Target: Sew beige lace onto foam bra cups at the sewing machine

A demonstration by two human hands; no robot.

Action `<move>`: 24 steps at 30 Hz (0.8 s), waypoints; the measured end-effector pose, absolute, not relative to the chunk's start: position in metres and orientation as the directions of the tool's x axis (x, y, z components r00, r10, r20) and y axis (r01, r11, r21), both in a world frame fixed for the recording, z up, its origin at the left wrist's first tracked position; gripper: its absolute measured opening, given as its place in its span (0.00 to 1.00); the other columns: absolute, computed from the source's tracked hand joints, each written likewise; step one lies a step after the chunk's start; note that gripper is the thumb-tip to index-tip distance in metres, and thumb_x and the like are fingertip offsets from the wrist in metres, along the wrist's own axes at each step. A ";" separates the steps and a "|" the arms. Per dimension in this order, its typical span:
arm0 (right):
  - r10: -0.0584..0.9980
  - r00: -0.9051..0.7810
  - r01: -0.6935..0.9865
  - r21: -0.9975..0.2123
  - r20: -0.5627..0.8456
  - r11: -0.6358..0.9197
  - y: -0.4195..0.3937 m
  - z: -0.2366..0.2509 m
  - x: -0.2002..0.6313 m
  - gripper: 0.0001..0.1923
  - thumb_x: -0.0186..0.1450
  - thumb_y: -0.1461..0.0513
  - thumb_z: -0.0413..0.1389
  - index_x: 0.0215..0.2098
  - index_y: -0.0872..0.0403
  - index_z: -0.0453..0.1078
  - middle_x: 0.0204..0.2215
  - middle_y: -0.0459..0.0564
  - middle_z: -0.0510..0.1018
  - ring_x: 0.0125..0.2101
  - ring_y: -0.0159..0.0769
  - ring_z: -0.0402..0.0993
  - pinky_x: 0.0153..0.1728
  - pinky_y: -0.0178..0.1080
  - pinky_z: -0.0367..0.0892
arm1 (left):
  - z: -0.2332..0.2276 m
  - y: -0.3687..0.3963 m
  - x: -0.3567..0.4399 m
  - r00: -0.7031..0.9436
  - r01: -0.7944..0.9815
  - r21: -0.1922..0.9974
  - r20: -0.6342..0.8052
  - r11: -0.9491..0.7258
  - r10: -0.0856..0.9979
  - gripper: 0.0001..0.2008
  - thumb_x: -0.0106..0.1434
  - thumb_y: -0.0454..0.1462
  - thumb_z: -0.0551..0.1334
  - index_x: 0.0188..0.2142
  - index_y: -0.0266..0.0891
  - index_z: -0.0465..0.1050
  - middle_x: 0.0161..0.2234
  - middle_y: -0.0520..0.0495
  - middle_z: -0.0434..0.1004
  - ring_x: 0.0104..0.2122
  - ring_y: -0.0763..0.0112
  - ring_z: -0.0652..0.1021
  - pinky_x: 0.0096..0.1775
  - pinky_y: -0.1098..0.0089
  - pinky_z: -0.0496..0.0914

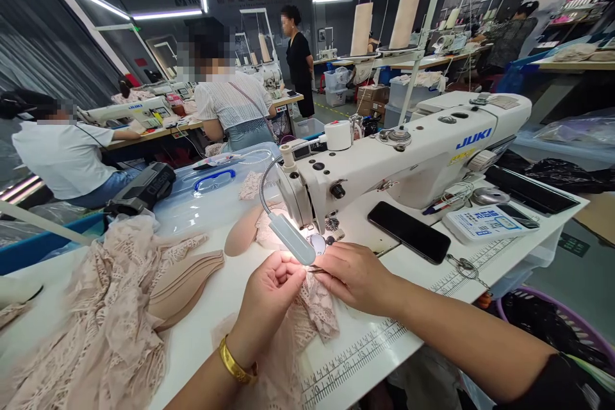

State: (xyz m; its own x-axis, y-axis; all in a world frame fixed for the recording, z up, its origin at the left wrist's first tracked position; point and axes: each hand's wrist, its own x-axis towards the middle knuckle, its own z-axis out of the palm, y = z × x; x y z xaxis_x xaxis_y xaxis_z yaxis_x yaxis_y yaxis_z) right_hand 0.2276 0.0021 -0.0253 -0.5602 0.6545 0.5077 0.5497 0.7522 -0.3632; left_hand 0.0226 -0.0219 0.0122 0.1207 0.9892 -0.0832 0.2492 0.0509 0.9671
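Note:
Under the lamp of the sewing machine [346,173], my left hand [271,291] is closed in a pinch at the upper edge of a pale pink lace piece [319,311]. My right hand [358,275] meets it there, fingers pressed together around a small thin dark tool [314,269]; its kind is mostly hidden by the fingers. The lace hangs down over the table below both hands. Behind the fingertips, a beige cup pad [243,230] lies beside more lace near the needle area. The grey lamp head [293,240] partly covers the view of the needle.
Left lie a heap of lace garments [110,320] and stacked beige cup pads [185,285]. A black phone [408,230] and a white box [480,224] rest on the right. A printed ruler [355,362] runs along the table's front edge. Other people work at machines beyond.

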 end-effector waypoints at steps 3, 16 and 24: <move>0.654 -0.558 0.554 -0.358 0.511 0.752 0.002 -0.025 0.228 0.08 0.75 0.59 0.51 0.41 0.52 0.71 0.31 0.46 0.75 0.31 0.36 0.66 0.32 0.39 0.57 | 0.015 -0.023 0.024 0.118 0.206 0.977 -0.080 0.054 0.990 0.14 0.60 0.46 0.69 0.32 0.40 0.69 0.27 0.54 0.71 0.27 0.72 0.70 0.30 0.73 0.65; 0.626 -0.580 0.573 -0.285 0.521 0.768 0.002 -0.027 0.228 0.07 0.74 0.61 0.51 0.41 0.51 0.70 0.30 0.46 0.74 0.31 0.37 0.64 0.31 0.40 0.54 | 0.013 -0.022 0.024 0.124 0.210 0.974 -0.109 0.082 0.986 0.11 0.61 0.43 0.68 0.32 0.40 0.69 0.29 0.53 0.73 0.29 0.72 0.70 0.32 0.73 0.65; 0.613 -0.586 0.590 -0.239 0.530 0.771 0.002 -0.025 0.227 0.07 0.73 0.62 0.51 0.40 0.51 0.70 0.29 0.45 0.73 0.30 0.37 0.63 0.30 0.40 0.53 | 0.014 -0.023 0.024 0.112 0.221 0.972 -0.102 0.075 0.988 0.13 0.60 0.44 0.68 0.31 0.40 0.69 0.26 0.54 0.71 0.27 0.72 0.69 0.30 0.74 0.64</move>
State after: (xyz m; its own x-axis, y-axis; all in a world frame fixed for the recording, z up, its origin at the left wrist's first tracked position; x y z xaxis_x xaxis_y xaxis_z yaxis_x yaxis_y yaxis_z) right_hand 0.2270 0.0022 -0.0248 -0.5863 0.6130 0.5295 0.5899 0.7711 -0.2395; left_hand 0.0244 -0.0233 0.0135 0.1123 0.9884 -0.1021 0.2211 0.0754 0.9723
